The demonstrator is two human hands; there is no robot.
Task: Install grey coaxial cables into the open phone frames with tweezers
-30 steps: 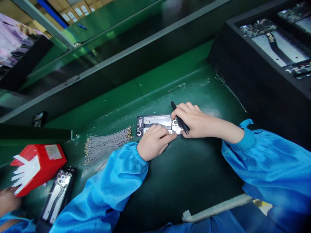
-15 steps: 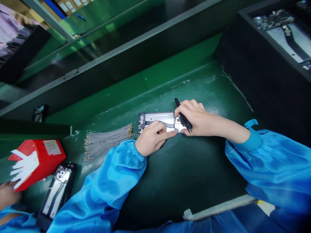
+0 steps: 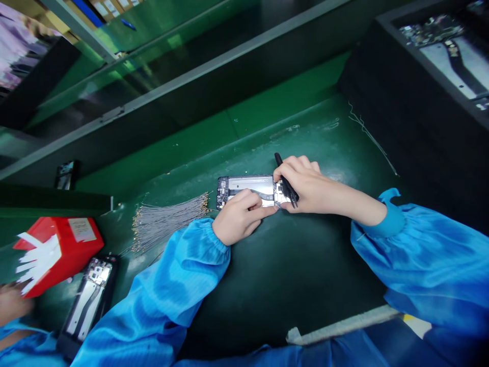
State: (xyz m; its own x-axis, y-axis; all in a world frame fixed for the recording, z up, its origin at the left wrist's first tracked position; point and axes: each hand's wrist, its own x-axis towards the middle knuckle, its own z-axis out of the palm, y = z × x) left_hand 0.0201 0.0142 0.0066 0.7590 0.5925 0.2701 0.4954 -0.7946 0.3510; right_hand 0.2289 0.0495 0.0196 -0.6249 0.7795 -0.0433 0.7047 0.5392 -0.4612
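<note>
An opened phone lies flat on the green bench, its silver inner plate and circuit boards showing. My left hand rests over its near long edge, holding it down. The index finger stretches along that edge towards the right, while the other fingers are curled. In my right hand is a pair of black tweezers, gripped over the phone's right end with the tips pointing down and towards me. My right fingertips touch the phone's near right corner. What lies beneath the fingers there is hidden.
Left of the phone lies a bundle of thin grey cables with gold ends. Farther left are a red box with paper strips, another opened phone, and another person's hand. A black tray holding phone parts stands at right.
My right hand and the tweezers have shifted slightly left along the phone's right end. My left hand keeps its place on the phone.
</note>
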